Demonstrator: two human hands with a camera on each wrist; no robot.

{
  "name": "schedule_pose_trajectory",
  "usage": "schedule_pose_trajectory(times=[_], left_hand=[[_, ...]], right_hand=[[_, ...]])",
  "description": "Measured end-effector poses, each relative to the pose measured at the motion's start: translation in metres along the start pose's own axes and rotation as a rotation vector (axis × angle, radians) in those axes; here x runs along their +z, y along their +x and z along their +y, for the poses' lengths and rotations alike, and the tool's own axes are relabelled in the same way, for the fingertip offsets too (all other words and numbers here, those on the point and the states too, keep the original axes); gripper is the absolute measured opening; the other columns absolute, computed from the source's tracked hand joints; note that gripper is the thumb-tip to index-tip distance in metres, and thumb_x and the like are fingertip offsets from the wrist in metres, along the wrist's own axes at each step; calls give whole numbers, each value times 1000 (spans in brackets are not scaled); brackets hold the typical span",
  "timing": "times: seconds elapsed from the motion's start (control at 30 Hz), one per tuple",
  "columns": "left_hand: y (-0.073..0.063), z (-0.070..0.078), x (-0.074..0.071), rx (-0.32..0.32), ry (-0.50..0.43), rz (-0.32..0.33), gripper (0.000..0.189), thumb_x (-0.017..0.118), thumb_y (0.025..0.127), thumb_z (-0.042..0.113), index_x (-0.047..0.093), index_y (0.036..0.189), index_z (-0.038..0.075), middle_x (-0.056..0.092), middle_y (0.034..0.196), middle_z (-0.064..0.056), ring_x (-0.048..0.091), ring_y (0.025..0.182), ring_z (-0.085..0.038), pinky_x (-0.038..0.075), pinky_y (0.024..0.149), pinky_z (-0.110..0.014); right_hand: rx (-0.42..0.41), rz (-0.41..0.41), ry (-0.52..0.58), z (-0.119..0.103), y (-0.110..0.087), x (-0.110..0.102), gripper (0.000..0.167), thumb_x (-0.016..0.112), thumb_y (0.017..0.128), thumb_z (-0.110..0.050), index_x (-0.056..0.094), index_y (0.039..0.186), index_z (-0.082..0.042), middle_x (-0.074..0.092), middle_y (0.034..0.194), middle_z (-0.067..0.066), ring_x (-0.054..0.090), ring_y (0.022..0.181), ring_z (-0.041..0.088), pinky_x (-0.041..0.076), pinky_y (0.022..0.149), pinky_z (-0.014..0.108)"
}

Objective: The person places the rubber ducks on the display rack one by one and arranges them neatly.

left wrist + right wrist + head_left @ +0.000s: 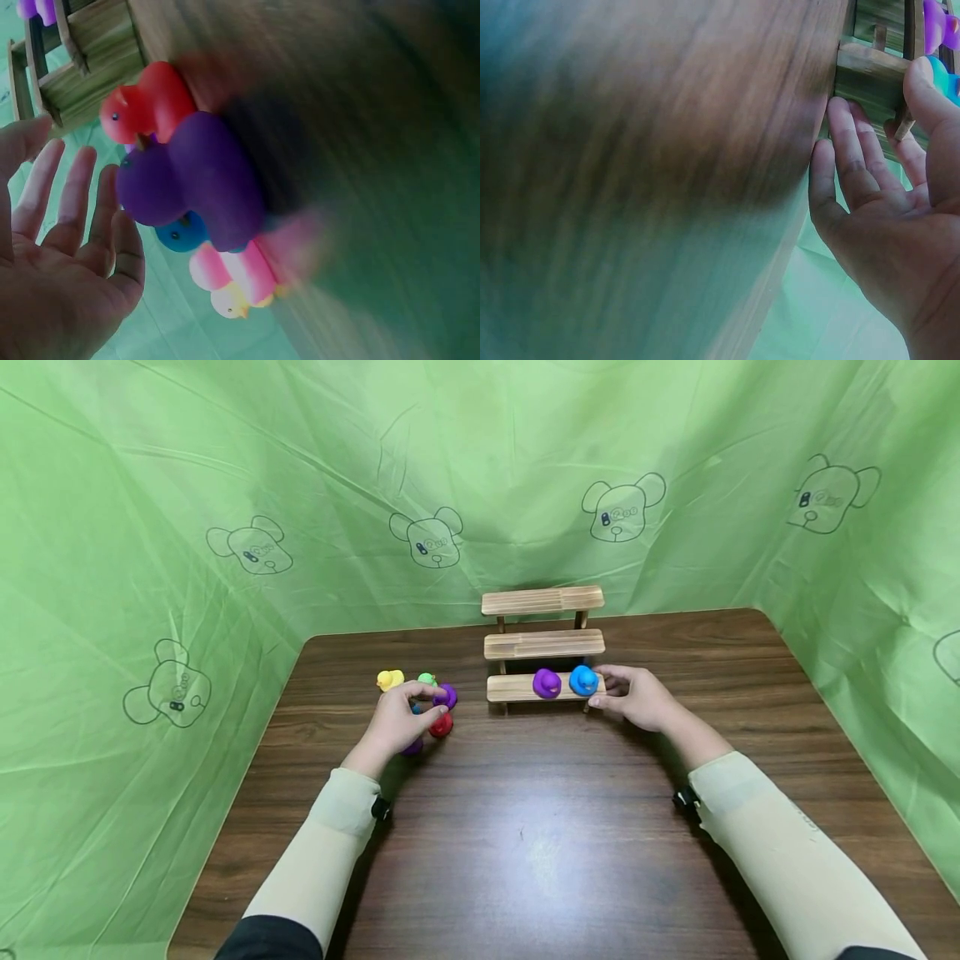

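On the left of the table my left hand [397,714] reaches over a cluster of toy ducks, thumb and fingers apart around a purple duck [446,696]. A red duck [441,725] sits by the thumb. In the left wrist view the palm and spread fingers hold nothing, beside another purple duck [202,184]. My right hand [636,697] grips the right end of the bottom step of a wooden three-step stand [510,688], thumb in front and index finger behind. Next to its fingertips a blue duck [583,681] stands on that step, with a purple duck [547,683] to its left.
A yellow duck [390,680] and a green duck [427,679] stand at the back of the cluster. A pink duck [232,270] shows in the left wrist view. Green cloth [525,468] hangs around the back and sides of the brown table [510,860].
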State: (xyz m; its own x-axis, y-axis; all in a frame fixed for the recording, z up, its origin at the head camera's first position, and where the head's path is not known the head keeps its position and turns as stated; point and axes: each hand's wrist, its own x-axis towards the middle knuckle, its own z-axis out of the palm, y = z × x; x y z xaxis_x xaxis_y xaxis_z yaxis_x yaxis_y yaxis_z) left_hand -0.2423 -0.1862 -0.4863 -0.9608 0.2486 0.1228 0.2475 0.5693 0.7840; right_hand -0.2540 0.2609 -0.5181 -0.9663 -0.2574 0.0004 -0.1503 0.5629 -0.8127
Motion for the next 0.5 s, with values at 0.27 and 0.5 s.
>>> schedule_pose_trajectory(times=[0.27,0.5], left_hand=[[-8,-12,1,-15,145,-24,27,89,87,22,81,112,16,77,114,-4,66,111,-26,50,101,-48],[-10,-17,3,17,271,-9,32,92,83,29,82,112,22,78,105,2,66,109,-22,37,108,-51]], right_hand=[[-3,-4,5,2,0,1,64,85,91,-23,60,145,-4,72,115,19,70,105,32,57,88,30],[-14,2,18,2,0,1,62,86,90,-21,61,144,-3,72,114,18,70,103,31,57,86,28]])
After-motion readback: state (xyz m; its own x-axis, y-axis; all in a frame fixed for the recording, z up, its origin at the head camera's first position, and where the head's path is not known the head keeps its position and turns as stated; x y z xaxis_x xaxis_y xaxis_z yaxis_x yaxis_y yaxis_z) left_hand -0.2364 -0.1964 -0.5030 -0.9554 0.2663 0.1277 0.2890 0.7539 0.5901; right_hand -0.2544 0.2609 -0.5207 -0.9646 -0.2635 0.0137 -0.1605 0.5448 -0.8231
